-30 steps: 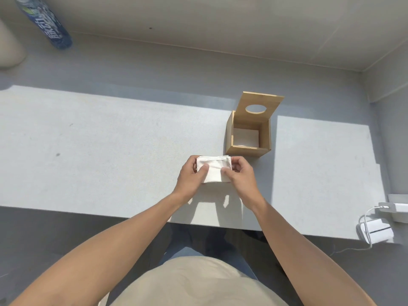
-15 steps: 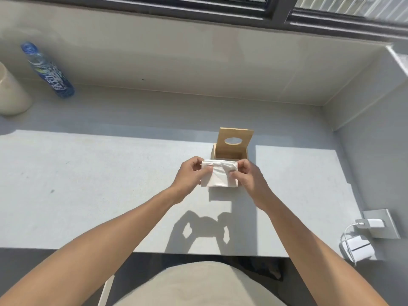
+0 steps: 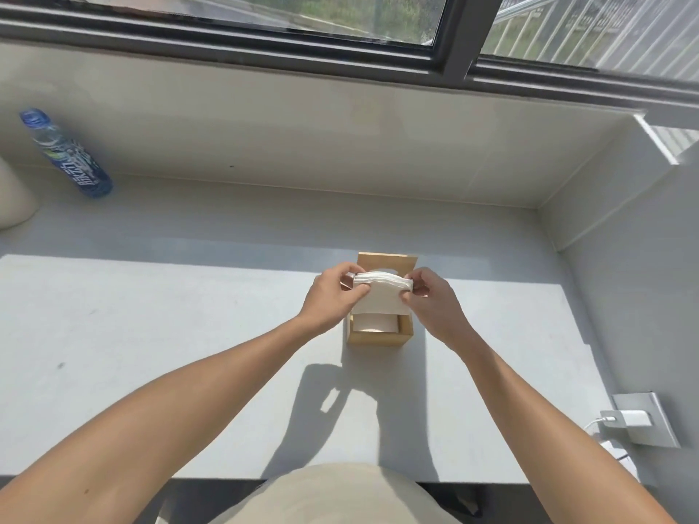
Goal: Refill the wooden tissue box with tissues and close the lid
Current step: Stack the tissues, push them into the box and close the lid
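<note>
The wooden tissue box [image 3: 378,338] stands on the grey counter, its lid [image 3: 389,260] hinged up at the back and mostly hidden behind my hands. White tissue lies inside the box [image 3: 376,322]. A folded stack of white tissues [image 3: 382,296] hangs just above the box opening, its lower edge reaching down to the rim. My left hand [image 3: 333,296] pinches the stack's left end and my right hand [image 3: 431,296] pinches its right end.
A blue-labelled water bottle [image 3: 66,155] stands at the far left by a pale rounded vessel [image 3: 13,198]. A white charger plugged into a wall plate [image 3: 628,419] sits at the right. Walls close in the counter at the back and right, under a window.
Both hands carried the tissue stack from the counter in front of the box up and over its opening. The head camera tilted up, bringing the window into view.
</note>
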